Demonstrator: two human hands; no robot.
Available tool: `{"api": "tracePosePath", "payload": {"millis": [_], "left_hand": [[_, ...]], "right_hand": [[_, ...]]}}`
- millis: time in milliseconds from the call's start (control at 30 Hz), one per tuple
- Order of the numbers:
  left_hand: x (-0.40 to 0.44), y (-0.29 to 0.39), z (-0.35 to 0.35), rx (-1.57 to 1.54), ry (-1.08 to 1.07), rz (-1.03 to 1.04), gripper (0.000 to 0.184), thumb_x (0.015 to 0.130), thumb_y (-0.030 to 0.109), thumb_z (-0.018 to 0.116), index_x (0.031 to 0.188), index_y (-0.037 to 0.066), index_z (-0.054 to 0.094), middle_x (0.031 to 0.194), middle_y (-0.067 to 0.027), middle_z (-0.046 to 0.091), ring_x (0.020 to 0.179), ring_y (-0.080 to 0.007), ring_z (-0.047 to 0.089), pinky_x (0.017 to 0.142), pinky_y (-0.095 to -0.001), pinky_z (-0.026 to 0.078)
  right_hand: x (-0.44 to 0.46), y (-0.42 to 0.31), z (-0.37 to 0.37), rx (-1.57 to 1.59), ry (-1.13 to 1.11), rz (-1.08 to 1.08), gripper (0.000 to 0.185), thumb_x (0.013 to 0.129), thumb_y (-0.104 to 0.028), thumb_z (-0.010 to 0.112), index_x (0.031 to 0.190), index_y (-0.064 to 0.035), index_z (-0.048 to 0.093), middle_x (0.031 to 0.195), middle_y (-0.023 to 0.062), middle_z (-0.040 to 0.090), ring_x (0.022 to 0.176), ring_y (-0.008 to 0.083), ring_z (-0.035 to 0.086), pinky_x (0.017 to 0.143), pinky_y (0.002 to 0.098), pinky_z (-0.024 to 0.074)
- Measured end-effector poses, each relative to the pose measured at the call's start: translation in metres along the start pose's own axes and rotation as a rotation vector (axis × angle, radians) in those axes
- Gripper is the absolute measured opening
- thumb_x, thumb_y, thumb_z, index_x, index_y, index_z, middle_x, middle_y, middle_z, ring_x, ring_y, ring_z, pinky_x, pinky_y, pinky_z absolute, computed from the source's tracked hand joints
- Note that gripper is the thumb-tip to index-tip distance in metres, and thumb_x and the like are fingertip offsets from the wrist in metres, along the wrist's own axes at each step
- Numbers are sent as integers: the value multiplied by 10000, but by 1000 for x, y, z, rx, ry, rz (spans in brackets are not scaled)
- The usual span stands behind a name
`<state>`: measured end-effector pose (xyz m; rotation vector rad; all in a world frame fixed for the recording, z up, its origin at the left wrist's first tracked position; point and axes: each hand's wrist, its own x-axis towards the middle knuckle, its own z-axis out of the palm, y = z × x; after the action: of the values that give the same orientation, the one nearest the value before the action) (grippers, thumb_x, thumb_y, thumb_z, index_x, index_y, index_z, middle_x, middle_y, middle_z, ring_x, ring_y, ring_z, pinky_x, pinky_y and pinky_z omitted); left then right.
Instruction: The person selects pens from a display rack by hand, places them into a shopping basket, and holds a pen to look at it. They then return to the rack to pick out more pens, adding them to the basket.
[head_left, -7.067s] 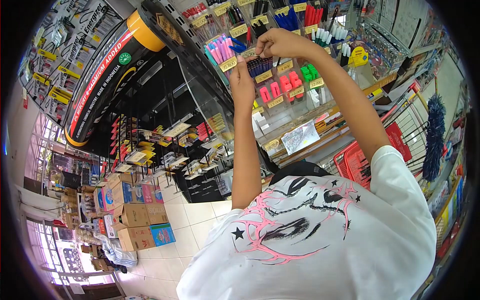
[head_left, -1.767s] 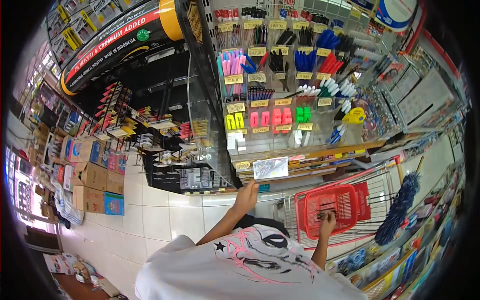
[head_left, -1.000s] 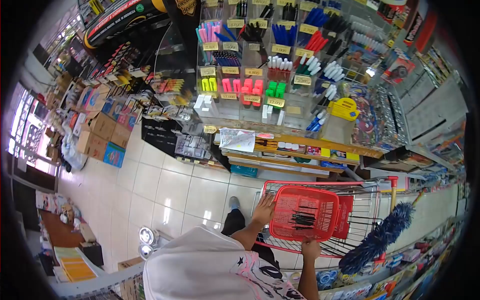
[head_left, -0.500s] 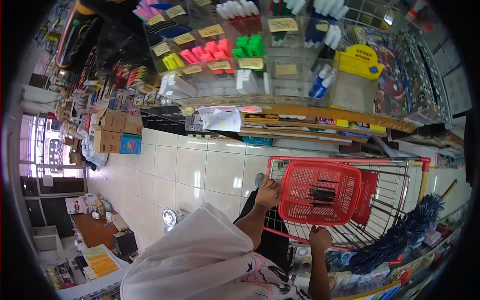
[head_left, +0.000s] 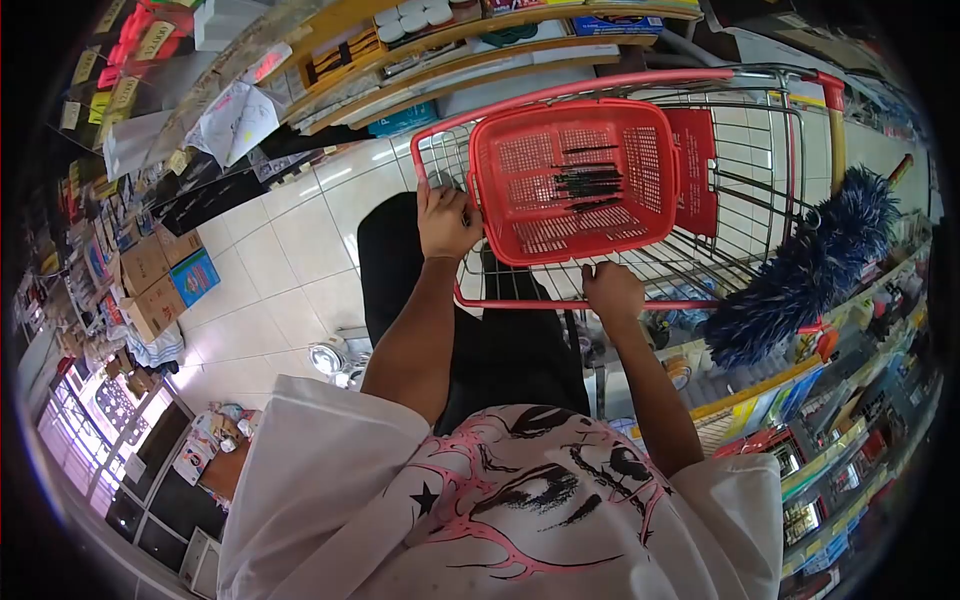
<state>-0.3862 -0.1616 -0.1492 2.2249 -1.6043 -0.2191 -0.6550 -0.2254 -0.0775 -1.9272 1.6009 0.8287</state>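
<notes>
A red plastic basket [head_left: 520,160] with perforated walls sits in a wire shopping cart [head_left: 745,135] with red-trimmed rims, in front of me. Several thin dark sticks [head_left: 588,182], perhaps pens or pencils, lie on the basket's floor. My left hand [head_left: 449,222] is closed around the cart's left rim, beside the basket's left end. My right hand [head_left: 613,291] is closed on the cart's near rim, just below the basket's near edge. The exact finger wrap of both hands is partly hidden.
Shelves [head_left: 470,45] with stationery run along the far side. A blue fluffy duster [head_left: 810,265] hangs at the right, next to shelves of packaged goods. Cardboard boxes [head_left: 155,285] stand at the left on the tiled floor [head_left: 290,240]. A metallic object [head_left: 335,358] lies near my left arm.
My view has tilted down and turned, so the pen display has slid up and left. The cart, basket and both hands appear higher and further left. Both hands keep their grip.
</notes>
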Motion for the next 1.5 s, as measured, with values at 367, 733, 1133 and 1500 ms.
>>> {"api": "tracePosePath", "payload": {"millis": [367, 733, 1133, 1500], "left_hand": [[5, 9, 0, -7, -12, -50, 73, 677, 150, 613, 675, 78, 604, 719, -50, 606, 867, -235, 563, 1105, -481, 287], [0, 0, 3, -49, -21, -66, 74, 664, 132, 611, 713, 78, 623, 770, -45, 615, 863, -222, 571, 1102, -487, 299], [0, -1, 6, -64, -64, -98, 50, 691, 121, 624, 738, 105, 633, 778, -2, 631, 889, -200, 570, 1079, -508, 283], [-2, 8, 4, 2, -147, -45, 56, 700, 145, 633, 753, 134, 620, 786, 27, 623, 909, -194, 551, 1106, -523, 216]], "right_hand": [[42, 21, 29, 318, -95, -144, 370, 825, -424, 617, 854, -64, 700, 821, 164, 683, 809, 349, 661, 720, 443, 519], [247, -43, 110, 118, 66, -323, 309, 798, -124, 591, 1107, -135, 590, 1095, 184, 626, 932, 359, 647, 780, 479, 531], [275, -30, 152, 37, 156, -344, 440, 828, -63, 493, 1260, -135, 455, 1249, 165, 535, 854, 390, 654, 702, 476, 556], [279, -34, 164, -14, 120, -338, 321, 834, -55, 481, 1134, -139, 557, 1155, 181, 560, 888, 349, 663, 761, 471, 533]]}}
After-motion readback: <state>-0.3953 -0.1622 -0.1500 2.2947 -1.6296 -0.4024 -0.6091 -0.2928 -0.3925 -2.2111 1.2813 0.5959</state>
